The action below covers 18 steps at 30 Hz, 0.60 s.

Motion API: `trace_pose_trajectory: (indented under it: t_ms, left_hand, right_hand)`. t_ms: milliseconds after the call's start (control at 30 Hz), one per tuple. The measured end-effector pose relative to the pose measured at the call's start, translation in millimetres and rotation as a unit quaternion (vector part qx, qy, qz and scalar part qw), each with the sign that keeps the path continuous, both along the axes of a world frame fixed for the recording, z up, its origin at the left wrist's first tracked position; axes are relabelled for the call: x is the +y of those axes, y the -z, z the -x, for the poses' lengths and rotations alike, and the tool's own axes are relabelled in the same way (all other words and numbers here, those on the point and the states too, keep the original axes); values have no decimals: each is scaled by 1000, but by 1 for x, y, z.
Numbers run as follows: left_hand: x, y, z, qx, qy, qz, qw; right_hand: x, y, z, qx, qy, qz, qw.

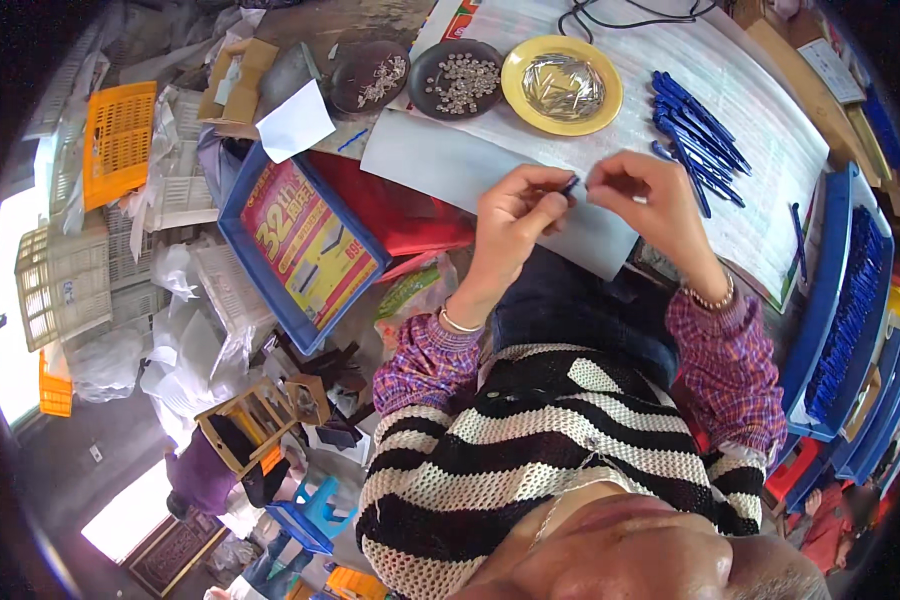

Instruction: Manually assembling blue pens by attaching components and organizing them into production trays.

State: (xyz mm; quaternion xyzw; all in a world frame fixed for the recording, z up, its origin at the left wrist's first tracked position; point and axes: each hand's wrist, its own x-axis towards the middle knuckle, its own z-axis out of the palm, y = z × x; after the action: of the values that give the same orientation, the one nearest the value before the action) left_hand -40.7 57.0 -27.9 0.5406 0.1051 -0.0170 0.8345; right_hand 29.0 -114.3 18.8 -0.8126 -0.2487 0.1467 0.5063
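My left hand pinches a small dark blue piece between thumb and forefinger, over a pale grey sheet. Just to the right, my right hand has its fingertips drawn together close to the piece's end; whatever lies in them is too small to make out. Beyond my hands a yellow plate carries slim silver metal pins. Left of it, a dark dish has small round shiny parts, and another dark dish has tiny pieces. Several long blue sticks lie right of my right hand.
A blue tray full of blue pieces stands at the right edge. To the left is a blue tray lined with a printed sheet. A black cord crosses the table's far side. Crates and another person are farther left.
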Motion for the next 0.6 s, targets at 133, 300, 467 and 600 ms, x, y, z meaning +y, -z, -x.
trace_pose_trajectory:
  t_ms: [133, 300, 467, 600]
  left_hand:
    - [-15, -8, -2, -22, 48, -6, 999]
    - [-25, -9, -2, -21, 79, -29, 996]
    - [-28, -10, -1, -20, 69, -42, 996]
    - [-32, -7, 1, -32, 76, -53, 995]
  right_hand:
    - [-20, 16, 16, 140, 24, -95, 985]
    - [-29, 28, 22, 197, 52, -197, 959]
    - [-31, 25, 26, 213, 58, -222, 950]
    - [-33, 29, 30, 200, 65, -241, 947]
